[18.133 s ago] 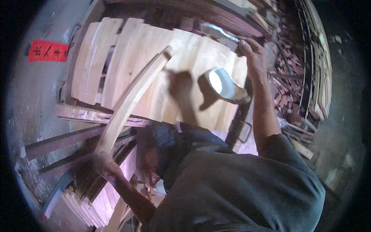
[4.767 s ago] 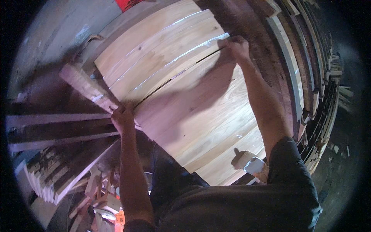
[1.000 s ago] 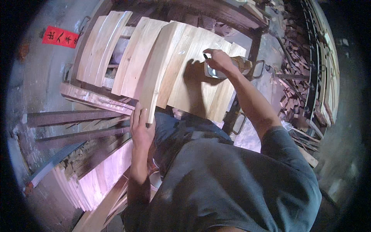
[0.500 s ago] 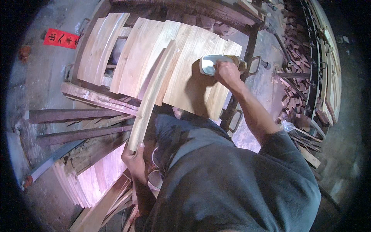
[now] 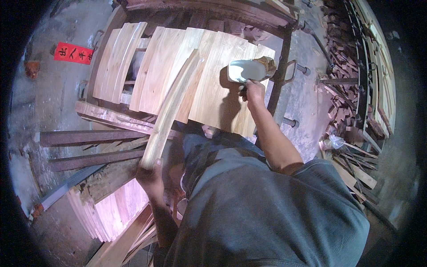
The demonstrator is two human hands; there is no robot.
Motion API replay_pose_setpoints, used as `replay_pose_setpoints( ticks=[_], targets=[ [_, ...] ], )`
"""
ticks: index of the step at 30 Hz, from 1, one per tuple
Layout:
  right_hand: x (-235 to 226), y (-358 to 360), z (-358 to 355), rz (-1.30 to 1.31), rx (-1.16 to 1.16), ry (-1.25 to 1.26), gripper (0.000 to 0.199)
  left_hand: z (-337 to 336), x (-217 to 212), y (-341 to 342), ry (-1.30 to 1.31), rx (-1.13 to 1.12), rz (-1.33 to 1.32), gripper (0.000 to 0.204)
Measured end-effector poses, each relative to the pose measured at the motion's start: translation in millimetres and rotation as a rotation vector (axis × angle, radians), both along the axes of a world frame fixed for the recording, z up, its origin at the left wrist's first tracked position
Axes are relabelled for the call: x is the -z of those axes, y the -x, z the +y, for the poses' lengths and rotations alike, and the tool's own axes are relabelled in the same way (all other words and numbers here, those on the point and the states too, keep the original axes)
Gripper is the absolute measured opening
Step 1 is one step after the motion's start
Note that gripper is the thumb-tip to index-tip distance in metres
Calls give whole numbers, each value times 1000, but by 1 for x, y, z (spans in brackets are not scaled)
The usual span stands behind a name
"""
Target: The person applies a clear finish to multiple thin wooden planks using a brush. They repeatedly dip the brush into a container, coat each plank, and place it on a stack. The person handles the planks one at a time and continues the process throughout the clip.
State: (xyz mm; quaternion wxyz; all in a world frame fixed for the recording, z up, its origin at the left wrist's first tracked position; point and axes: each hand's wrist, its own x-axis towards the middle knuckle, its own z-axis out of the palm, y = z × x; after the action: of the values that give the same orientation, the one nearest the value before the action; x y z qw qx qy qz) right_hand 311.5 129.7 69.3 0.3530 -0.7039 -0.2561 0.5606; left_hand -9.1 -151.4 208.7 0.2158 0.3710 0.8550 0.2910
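A long, narrow wooden board [image 5: 167, 113] slants up and away from my left hand [image 5: 150, 175], which is closed around its near end. The far end of this board lies over several flat pale boards [image 5: 222, 75] set side by side on a dark frame. Above the right part of those boards, my right hand [image 5: 255, 94] is closed on a cut-open container [image 5: 245, 71]. The container has a pale rim, whitish contents and a brownish, stained far end. Something small and dark shows beside my right fingers, too indistinct to name.
The dark metal frame [image 5: 281, 66] has loop handles and threaded bolts [image 5: 291, 122] on its right side. Scrap wood blocks [image 5: 342, 104] are piled at the right. Dark beams [image 5: 89, 137] and stacked boards [image 5: 122, 207] lie at the left. A red paper sign [image 5: 73, 53] is on the floor.
My right hand has come nearer and slightly left, and the container has turned so more of its whitish inside shows. The left hand still grips the board, shifted slightly left.
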Motion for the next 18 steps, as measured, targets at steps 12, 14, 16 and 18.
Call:
replay_pose_setpoints(
  ticks=[12, 14, 16, 18],
  targets=[
    [40, -33, -38, 907, 444, 249, 27, 3, -4, -2, 20, -14, 93, 44],
    [61, -44, -40, 934, 351, 265, 24, 5, -4, 1, -7, -18, 111, 35],
    [40, -26, -41, 795, 406, 293, 24, 11, -10, 2, -2, -38, 59, 31],
    [28, -25, -43, 854, 274, 261, 23, 21, -23, -6, 3, -38, 163, 32]
  ],
)
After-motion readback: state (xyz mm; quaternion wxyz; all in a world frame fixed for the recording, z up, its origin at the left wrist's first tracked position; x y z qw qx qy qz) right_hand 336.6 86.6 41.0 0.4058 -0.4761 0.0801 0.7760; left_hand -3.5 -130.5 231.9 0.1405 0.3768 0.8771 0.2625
